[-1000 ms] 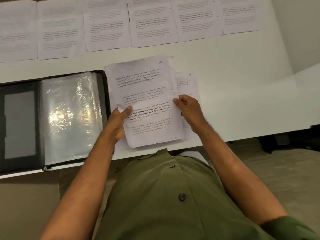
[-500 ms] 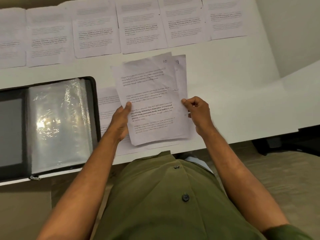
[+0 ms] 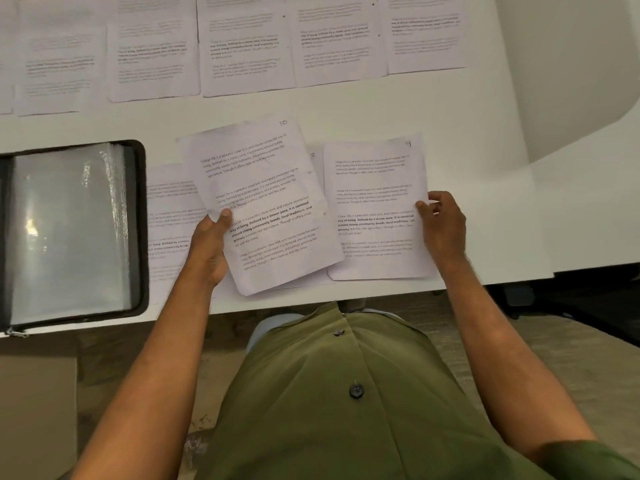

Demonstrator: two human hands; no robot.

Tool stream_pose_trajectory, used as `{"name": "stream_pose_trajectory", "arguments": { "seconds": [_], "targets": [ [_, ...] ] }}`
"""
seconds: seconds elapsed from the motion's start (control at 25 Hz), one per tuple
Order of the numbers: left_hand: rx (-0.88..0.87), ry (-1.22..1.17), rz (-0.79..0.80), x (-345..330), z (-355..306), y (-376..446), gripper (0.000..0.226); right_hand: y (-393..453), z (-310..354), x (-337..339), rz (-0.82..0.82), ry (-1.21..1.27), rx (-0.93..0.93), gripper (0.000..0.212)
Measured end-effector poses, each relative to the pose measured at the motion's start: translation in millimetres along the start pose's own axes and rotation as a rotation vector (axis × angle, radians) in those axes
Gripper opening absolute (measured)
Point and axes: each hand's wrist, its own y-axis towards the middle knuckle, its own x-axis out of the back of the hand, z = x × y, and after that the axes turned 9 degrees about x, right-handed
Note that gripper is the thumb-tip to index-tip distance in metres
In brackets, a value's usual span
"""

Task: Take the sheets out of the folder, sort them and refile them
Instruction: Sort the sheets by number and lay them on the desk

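Two printed sheets held apart above the white table.

The left hand pinches the tilted white sheet numbered 10; the right hand pinches the edge of the white sheet numbered 9. Left of them lies the open black folder with clear plastic sleeves, and far behind a row of printed sheets on the white table.

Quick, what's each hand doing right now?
Left hand: grips the sheet marked 10.
Right hand: pinches the sheet marked 9.

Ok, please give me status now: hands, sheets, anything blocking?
Left hand grips sheet 10. Right hand pinches sheet 9. Folder open, left side. Nothing blocking.
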Motion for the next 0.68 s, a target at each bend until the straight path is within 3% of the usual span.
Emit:
{"name": "stream_pose_trajectory", "arguments": {
  "seconds": [0.16,0.28,0.44,0.68],
  "targets": [
    [-0.011,-0.035,-0.076,8.8,13.3,-14.1,0.037,-11.3,-19.2,-6.6,-0.045,-0.347,0.312,0.057],
    [-0.012,-0.066,-0.106,16.3,21.8,-21.2,0.039,-21.1,-22.5,-24.6,0.116,-0.472,0.483,0.074],
    [-0.013,-0.075,-0.121,22.0,24.2,-24.6,0.04,-26.0,-33.5,-40.1,0.275,-0.576,0.513,0.091],
    [-0.018,-0.085,-0.078,29.6,18.6,-24.7,0.039,-20.0,-36.8,-31.8,0.233,-0.581,0.525,0.093]
  ]
}}
